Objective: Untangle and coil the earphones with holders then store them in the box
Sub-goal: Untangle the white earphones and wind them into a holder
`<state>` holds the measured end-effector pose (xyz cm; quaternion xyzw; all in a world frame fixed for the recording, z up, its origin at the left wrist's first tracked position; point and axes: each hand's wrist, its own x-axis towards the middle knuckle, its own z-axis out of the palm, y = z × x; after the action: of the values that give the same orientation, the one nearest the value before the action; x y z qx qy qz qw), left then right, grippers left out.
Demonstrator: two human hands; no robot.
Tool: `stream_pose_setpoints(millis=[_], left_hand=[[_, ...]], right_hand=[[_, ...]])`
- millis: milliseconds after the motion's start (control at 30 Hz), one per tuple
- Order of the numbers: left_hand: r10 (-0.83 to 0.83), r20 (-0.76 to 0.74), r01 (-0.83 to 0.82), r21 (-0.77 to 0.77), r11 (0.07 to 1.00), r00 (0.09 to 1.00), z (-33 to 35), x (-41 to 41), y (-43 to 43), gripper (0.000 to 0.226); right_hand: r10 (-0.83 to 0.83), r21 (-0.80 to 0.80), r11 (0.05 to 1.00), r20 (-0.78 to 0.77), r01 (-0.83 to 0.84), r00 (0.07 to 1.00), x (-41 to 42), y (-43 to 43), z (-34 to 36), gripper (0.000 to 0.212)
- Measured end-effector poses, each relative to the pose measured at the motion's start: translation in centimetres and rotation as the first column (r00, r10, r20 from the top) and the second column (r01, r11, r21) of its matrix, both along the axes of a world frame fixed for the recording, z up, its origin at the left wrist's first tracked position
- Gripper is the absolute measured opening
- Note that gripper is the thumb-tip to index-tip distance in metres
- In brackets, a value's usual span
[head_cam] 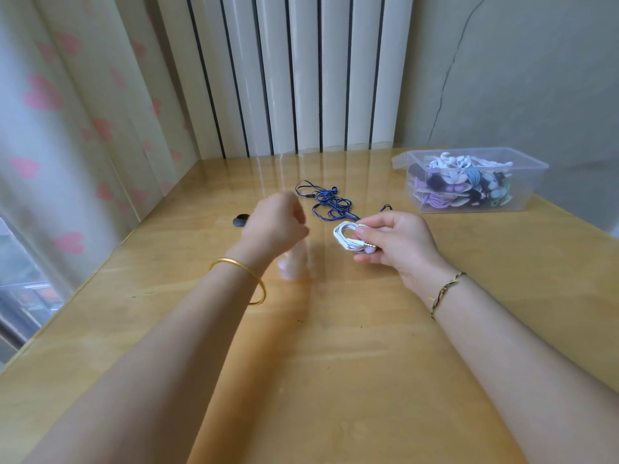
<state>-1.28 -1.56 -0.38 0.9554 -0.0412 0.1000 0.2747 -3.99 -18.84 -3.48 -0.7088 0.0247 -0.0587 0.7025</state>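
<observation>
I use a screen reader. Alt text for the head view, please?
A right hand holds coiled white earphones above a wooden table; the blurred left hand is beside a black object. Tangled blue earphones lie behind them, and a clear box of earphones stands far right.

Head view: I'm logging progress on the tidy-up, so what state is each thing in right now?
White earphones: coiled, pinched in the right grip above the table.
Blue earphones: tangled, loose on the table, untouched.
Black holder: lying on the table, partly hidden behind the left grip.
Box: open, lidless, holding many coiled earphones.
Left grip: blurred, fingers curled; whether it holds anything is unclear.
</observation>
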Motion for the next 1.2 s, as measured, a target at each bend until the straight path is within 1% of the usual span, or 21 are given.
stream_pose_setpoints(millis=[67, 167, 233, 300, 367, 400, 433, 500, 533, 567, 633, 700, 733, 833, 933, 1067, 1200], left_hand=[[-0.074, -0.068, 0.064, -0.141, 0.988, 0.995, 0.4, -0.2, -2.3, 0.017], [-0.131, -0.107, 0.108, -0.193, 0.975, 0.986, -0.4, -0.2, -4.9, 0.019], [-0.176, -0.141, 0.133, -0.269, 0.954, 0.974, -1.2, -0.3, -5.7, 0.018], [-0.236, -0.148, 0.166, -0.374, 0.912, 0.961, -1.6, -0.5, -6.1, 0.013], [-0.258, -0.116, 0.192, -0.404, 0.895, 0.959, -1.5, -0.7, -5.9, 0.01], [-0.268, -0.111, 0.206, -0.389, 0.898, 0.957, -1.3, -0.9, -5.5, 0.012], [-0.287, -0.13, 0.229, -0.343, 0.911, 0.949, -1.1, -1.0, -5.2, 0.013], [-0.354, -0.238, 0.321, -0.168, 0.932, 0.904, -0.6, -1.5, -4.8, 0.01], [-0.379, -0.294, 0.368, -0.092, 0.925, 0.877, -0.3, -1.9, -4.9, 0.008], [-0.375, -0.332, 0.383, -0.044, 0.923, 0.866, -0.2, -2.2, -5.1, 0.008], [-0.321, -0.362, 0.35, 0.014, 0.937, 0.875, -0.3, -2.5, -6.0, 0.006], [-0.273, -0.38, 0.323, 0.072, 0.944, 0.884, -0.4, -2.3, -6.8, 0.023], [-0.257, -0.389, 0.313, 0.088, 0.946, 0.885, -0.4, -2.3, -7.0, 0.028], [-0.234, -0.379, 0.307, 0.144, 0.941, 0.895, -0.4, -2.5, -7.4, 0.028], [-0.232, -0.323, 0.296, 0.162, 0.941, 0.917, -0.7, -2.7, -7.8, 0.024], [-0.219, -0.353, 0.313, 0.236, 0.92, 0.91, -0.3, -2.9, -8.4, 0.029], [-0.266, -0.273, 0.339, 0.27, 0.901, 0.924, -0.9, -2.4, -8.1, 0.026]], right_hand=[[-0.009, -0.016, 1.0, -0.022, 0.009, 1.0, -0.1, -1.0, -0.1, 0.008], [-0.049, -0.024, 0.999, -0.039, 0.048, 0.998, -0.4, -2.6, -0.4, 0.01], [-0.068, -0.04, 0.997, -0.038, 0.067, 0.997, -0.4, -3.4, -0.4, 0.01], [-0.083, -0.058, 0.995, -0.026, 0.082, 0.996, -0.3, -4.1, -0.3, 0.01], [-0.106, -0.07, 0.992, -0.01, 0.105, 0.994, -0.1, -4.7, -0.2, 0.007], [-0.115, -0.072, 0.991, -0.003, 0.115, 0.993, 0.0, -4.9, -0.1, 0.005], [-0.124, -0.07, 0.99, -0.001, 0.123, 0.992, 0.0, -5.1, -0.1, 0.003], [-0.137, -0.059, 0.989, -0.006, 0.136, 0.991, 0.1, -5.5, -0.1, 0.005], [-0.139, -0.052, 0.989, -0.009, 0.138, 0.99, 0.1, -5.6, -0.1, 0.007], [-0.138, -0.047, 0.989, -0.013, 0.138, 0.99, 0.1, -5.7, -0.1, 0.009], [-0.135, -0.043, 0.99, -0.016, 0.134, 0.991, 0.1, -5.7, -0.2, 0.008], [-0.132, -0.039, 0.991, -0.014, 0.132, 0.991, 0.1, -5.7, -0.3, 0.007], [-0.131, -0.038, 0.991, -0.013, 0.13, 0.991, 0.0, -5.7, -0.3, 0.007], [-0.13, -0.034, 0.991, -0.017, 0.13, 0.991, 0.0, -5.7, -0.4, 0.006], [-0.132, -0.036, 0.991, -0.017, 0.132, 0.991, 0.1, -5.6, -0.5, 0.006], [-0.137, -0.037, 0.99, -0.017, 0.136, 0.99, 0.0, -5.6, -0.5, 0.006], [-0.143, -0.053, 0.988, -0.012, 0.143, 0.99, 0.0, -5.7, -0.5, 0.007]])
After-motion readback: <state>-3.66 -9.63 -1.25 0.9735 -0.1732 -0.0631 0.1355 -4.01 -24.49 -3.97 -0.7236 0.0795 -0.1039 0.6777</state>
